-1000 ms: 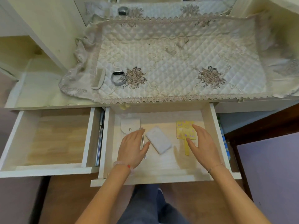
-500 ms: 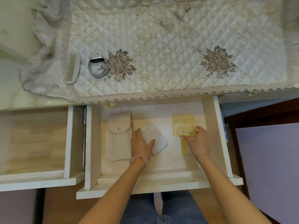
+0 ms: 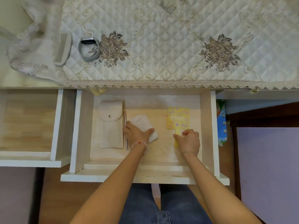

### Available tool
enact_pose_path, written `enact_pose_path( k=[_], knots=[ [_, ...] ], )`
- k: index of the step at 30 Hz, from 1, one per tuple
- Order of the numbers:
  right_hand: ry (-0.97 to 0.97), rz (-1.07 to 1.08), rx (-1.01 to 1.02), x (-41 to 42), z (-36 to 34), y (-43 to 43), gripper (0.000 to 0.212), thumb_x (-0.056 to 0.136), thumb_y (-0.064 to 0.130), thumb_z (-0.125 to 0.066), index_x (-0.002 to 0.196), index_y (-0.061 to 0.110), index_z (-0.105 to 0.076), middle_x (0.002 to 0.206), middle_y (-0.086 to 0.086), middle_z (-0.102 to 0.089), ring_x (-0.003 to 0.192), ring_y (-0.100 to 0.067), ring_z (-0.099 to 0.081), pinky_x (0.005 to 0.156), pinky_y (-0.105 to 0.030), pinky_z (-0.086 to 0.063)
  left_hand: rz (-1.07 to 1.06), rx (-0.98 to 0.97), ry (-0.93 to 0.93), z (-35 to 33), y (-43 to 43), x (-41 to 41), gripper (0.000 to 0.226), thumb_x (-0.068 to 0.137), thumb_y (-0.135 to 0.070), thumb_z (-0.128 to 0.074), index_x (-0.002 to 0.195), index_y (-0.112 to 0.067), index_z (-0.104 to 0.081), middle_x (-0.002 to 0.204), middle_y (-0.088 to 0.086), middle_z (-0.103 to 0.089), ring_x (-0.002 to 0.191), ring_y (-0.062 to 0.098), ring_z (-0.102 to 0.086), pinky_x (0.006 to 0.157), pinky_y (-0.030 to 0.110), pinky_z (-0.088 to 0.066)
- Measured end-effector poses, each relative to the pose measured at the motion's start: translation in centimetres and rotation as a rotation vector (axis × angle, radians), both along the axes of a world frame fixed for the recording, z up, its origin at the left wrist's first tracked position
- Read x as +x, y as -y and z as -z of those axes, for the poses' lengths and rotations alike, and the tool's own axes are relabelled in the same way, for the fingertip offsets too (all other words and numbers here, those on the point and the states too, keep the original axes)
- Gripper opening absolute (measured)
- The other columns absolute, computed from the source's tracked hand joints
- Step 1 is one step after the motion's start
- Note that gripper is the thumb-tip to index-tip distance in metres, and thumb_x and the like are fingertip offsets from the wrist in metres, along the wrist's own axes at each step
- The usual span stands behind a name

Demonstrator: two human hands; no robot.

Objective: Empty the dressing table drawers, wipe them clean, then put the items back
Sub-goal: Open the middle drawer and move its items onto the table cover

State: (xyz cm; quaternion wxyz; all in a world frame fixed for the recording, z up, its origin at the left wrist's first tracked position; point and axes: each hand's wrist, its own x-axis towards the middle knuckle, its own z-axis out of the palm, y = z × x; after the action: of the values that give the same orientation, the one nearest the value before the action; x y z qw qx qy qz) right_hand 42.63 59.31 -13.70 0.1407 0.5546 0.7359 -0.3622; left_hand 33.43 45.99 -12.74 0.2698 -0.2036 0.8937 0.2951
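Note:
The middle drawer (image 3: 80, 131) of the dressing table stands pulled out. Inside lie a cream snap pouch (image 3: 111, 125), a thin metallic pen (image 3: 125, 126), a white rectangular case (image 3: 142, 124) and a yellow hand mirror (image 3: 177, 118). My left hand (image 3: 137, 135) grips the near end of the white case, thumb on its right edge. My right hand (image 3: 188, 139) curls around the mirror's yellow handle, hiding most of it. The left drawer (image 3: 55, 126) is also open, its wooden bottom bare.
A quilted embroidered cloth (image 3: 161, 46) covers the tabletop. On it at the left lie a pale comb (image 3: 63, 49) and a grey wristband watch (image 3: 88, 48). A colourful foam piece (image 3: 221, 123) shows right of the drawer. My legs are below the drawer front.
Both hands went from hovering open over the drawer to closing on items: the left onto the white case, the right onto the mirror handle. The view moved closer to the drawer.

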Motion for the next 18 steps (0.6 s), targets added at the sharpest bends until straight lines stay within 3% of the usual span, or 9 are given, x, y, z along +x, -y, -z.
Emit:
enact_pose_path(
  k=[7, 18],
  knots=[
    [-0.018, -0.042, 0.025, 0.3, 0.6, -1.3, 0.023, 0.079, 0.03, -0.069, 0.095, 0.014, -0.062, 0.102, -0.005, -0.061, 0.091, -0.022, -0.058, 0.072, -0.029, -0.043, 0.163, -0.089, -0.029, 0.4, -0.2, 0.0, 0.102, 0.062, -0.034, -0.083, 0.139, -0.014, -0.021, 0.139, 0.014, -0.025, 0.129, 0.03, -0.023, 0.099, 0.035, -0.031],
    [-0.009, -0.049, 0.038, -0.3, 0.4, -1.7, 0.022, 0.078, 0.026, -0.065, 0.096, 0.014, -0.063, 0.101, -0.004, -0.064, 0.092, -0.023, -0.059, 0.073, -0.028, -0.042, 0.192, -0.186, 0.007, -0.1, -0.1, -0.5, 0.096, 0.06, -0.044, -0.082, 0.131, -0.001, -0.033, 0.132, 0.018, -0.039, 0.124, 0.031, -0.033, 0.101, 0.032, -0.026]
  ],
)
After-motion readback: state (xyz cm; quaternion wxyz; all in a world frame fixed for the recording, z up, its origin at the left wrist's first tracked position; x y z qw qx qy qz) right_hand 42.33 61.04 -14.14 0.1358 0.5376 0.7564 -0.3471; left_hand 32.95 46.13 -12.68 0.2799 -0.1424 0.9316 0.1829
